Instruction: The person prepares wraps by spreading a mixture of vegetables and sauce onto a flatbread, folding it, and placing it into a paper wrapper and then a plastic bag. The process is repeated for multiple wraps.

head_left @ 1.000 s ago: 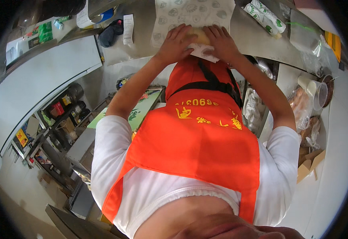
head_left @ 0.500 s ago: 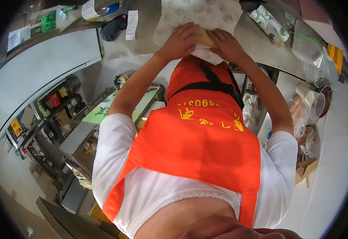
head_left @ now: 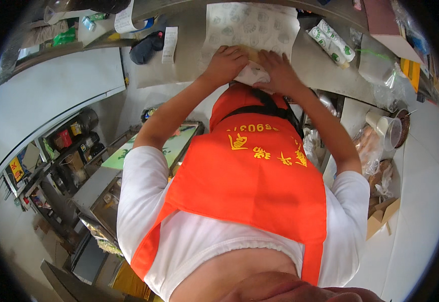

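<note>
A sheet of white paper with a grey pattern (head_left: 249, 25) lies on the metal counter in front of me. Near the counter's front edge, its close end is folded over a pale tan roll of flatbread (head_left: 252, 54), making a paper-covered bundle. My left hand (head_left: 227, 63) has its fingers curled over the bundle's left end. On the right end rests my right hand (head_left: 280, 70), fingers bent around it and thumb low on the near side. Whatever is inside the roll is hidden.
Two white-and-green wrapped rolls (head_left: 331, 43) lie to the right on the counter (head_left: 184, 65), near clear plastic bags (head_left: 379, 60). At left are a paper slip (head_left: 169, 45) and a dark pouch-like object (head_left: 146, 48). Clear cups (head_left: 391, 133) and an open carton (head_left: 383, 216) sit lower right.
The paper's near end, which hung flat below the roll, is now folded up over it. My hands have drawn slightly closer together, and less of the tan roll shows.
</note>
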A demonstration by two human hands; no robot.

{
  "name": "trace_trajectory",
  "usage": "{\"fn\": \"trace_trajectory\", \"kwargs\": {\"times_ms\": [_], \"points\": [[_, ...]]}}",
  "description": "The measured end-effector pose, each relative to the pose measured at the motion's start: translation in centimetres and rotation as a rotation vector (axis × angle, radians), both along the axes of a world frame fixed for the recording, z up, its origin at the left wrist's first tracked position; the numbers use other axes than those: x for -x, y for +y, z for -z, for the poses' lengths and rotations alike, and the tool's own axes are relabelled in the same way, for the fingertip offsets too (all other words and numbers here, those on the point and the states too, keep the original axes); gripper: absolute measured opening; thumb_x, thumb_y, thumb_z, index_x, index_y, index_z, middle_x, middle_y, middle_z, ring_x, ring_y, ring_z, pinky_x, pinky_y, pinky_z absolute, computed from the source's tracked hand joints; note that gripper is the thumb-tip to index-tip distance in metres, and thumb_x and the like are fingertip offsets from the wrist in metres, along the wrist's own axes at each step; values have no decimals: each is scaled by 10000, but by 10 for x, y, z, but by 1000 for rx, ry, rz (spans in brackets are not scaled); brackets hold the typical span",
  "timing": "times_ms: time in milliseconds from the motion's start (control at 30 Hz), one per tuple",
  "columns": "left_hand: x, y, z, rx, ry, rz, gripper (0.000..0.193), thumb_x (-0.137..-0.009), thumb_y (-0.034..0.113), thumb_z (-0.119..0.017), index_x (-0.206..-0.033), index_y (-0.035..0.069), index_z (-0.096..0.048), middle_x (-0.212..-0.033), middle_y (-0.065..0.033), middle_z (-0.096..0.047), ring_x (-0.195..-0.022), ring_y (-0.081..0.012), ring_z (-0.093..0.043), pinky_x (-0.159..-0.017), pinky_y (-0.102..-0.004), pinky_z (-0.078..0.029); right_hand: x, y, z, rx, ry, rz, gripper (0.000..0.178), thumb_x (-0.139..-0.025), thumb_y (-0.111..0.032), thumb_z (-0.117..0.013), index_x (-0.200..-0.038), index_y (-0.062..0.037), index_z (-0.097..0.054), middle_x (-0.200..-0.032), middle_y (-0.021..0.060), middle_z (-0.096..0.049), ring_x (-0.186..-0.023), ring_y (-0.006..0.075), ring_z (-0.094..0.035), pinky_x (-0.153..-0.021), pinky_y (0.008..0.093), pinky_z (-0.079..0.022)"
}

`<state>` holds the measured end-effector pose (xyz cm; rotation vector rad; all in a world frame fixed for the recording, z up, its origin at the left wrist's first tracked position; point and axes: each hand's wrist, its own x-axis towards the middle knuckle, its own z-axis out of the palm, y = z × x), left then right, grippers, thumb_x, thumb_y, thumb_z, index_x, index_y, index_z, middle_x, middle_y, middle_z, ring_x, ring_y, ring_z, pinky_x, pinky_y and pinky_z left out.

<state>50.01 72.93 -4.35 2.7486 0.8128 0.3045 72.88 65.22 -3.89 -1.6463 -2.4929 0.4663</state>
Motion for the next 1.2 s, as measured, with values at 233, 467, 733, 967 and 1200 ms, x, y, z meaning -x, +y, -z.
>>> {"fn": "trace_trajectory", "kwargs": {"times_ms": [233,467,733,967,1200], "points": [[-36,20,-14,-104,15,-239,323,-810,191,-634,-1116,91,-648,-1246,-99,-602,-1233,-320,-499,-1007,-475,-395,9,29,-6,92,45,405,229,-920,-238,-532,-1031,-72,-645,-1001,133,-682,-899,351,-667,-748,458,-547],[-58,-10,23,-254,-4,-199,448,-842,123,-562,-1263,-29,-568,-1314,-196,-539,-1300,-376,-427,-1153,-586,-205,0,93,-10,461,-244,385,308,-897,-251,-538,-1136,-89,-644,-1168,141,-660,-1038,345,-646,-890,482,-511],[-61,14,28,24,-19,-272,435,-819,78,-570,-1252,38,-592,-1291,-124,-575,-1290,-300,-469,-1151,-613,-174,31,44,21,-5,-71,199,872,-796,-247,-718,-1477,22,-244,-1497,235,-362,-1356,373,-404,-1125,471,-325],[2,62,48,-50,-1,-298,206,-750,122,-625,-948,131,-683,-1036,-15,-677,-1089,-228,-601,-1128,-585,-223,26,53,36,-82,-66,221,699,-839,-295,-689,-1397,-1,-387,-1454,209,-420,-1327,362,-436,-1081,458,-386],[75,59,33,221,-347,-757,107,-844,177,-627,-889,100,-687,-810,-58,-693,-693,-232,-671,-729,-414,-524,28,53,33,-11,-38,270,665,-892,-330,-645,-1415,-18,-378,-1459,187,-396,-1342,361,-402,-1107,460,-358]]}}
